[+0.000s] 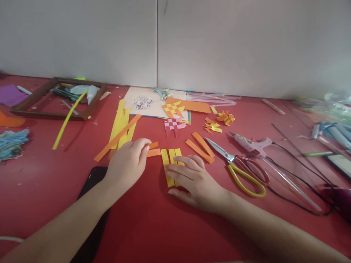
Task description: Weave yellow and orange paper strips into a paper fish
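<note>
Between thumb and fingers, my left hand (128, 160) pinches a short orange paper strip (153, 145). Just below it, another orange strip (154, 152) lies on the table, partly under that hand. My right hand (196, 179) is spread flat with its fingers over several yellow paper strips (164, 157), which lie side by side and upright to my view. Two more orange strips (200, 148) rest to the right of the yellow ones. Farther back are a woven orange and yellow paper fish (173, 108) and a pink and red one (173, 124).
Scissors (233, 160) and a pink glue gun (253, 144) with its cord lie on the right. A dark phone (94, 179) lies under my left forearm. Long yellow strips (117, 124), a wooden frame (20, 109) and a pale sheet (131, 96) with small beads are farther back.
</note>
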The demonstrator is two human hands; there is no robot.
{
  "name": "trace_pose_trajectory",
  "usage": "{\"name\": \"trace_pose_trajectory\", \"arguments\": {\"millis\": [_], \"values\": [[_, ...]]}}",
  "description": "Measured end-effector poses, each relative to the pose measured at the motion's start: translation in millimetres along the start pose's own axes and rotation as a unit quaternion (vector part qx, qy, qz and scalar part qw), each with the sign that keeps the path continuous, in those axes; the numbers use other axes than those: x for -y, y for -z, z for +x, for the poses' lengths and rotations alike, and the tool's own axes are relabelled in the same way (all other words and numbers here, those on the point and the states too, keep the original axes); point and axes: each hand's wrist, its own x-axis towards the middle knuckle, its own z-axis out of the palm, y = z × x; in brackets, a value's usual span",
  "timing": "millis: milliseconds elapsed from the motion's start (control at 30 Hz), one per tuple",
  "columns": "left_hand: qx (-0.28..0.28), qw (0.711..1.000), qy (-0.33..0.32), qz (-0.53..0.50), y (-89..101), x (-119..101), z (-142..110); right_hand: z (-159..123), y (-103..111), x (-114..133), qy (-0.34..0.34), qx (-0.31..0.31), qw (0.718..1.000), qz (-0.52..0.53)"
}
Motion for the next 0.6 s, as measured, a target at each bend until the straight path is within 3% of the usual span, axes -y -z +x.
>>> {"name": "trace_pose_trajectory", "arguments": {"millis": [233,400,600], "values": [[0.006,1.0,-0.003,-0.021,1.0,-2.9,-0.9,-0.7,-4.7,0.5,-0.002,-0.01,1.0,0.018],[0.011,1.0,-0.003,0.002,0.5,-3.4,-1.7,-1.0,-9.9,0.2,0.003,-0.053,0.998,0.027],[-0.015,0.998,-0.064,0.02,-3.0,-2.1,-3.9,-1.0,-13.2,-0.8,0.002,-0.073,0.997,0.031]]}}
